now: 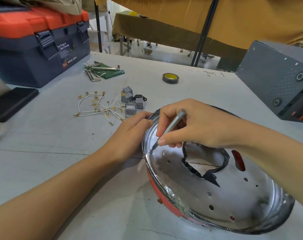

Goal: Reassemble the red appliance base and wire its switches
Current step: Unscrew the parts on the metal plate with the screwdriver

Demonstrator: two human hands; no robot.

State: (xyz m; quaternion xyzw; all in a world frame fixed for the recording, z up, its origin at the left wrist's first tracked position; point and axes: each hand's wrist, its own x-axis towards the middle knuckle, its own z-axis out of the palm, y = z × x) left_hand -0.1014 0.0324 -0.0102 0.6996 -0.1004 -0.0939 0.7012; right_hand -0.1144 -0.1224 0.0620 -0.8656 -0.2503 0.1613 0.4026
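Right hand (190, 125) pinching a grey screwdriver (171, 129), tip on a screw (151, 151) inside the red appliance base (216, 187) on the table (60, 153); left hand (130, 134), fingers curled, grips its rim.

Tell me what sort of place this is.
Probably a repair or assembly workshop: a toolbox and hex keys sit on the worktable, with loose switches and terminal wires beside the opened appliance base.
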